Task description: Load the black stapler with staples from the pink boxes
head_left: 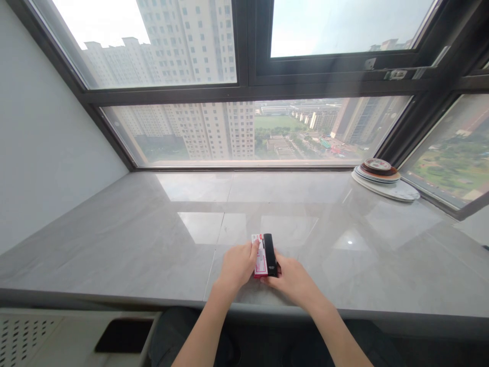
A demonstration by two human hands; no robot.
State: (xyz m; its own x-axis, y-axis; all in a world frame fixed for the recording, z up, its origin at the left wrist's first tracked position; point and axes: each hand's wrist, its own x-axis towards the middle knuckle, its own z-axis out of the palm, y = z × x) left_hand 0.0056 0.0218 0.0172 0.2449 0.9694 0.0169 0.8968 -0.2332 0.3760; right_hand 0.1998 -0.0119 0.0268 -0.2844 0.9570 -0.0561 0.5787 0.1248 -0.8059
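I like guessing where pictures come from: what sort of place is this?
Probably a high-rise home, at a window: the view drops past tower blocks to a green field, and a broad grey ledge under the dark window frame bears a stack of plate-like discs.

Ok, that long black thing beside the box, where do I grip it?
Probably by the right long side of the black thing, coming from the right, where the right hand touches it: it's narrow, and the box flanks its left.
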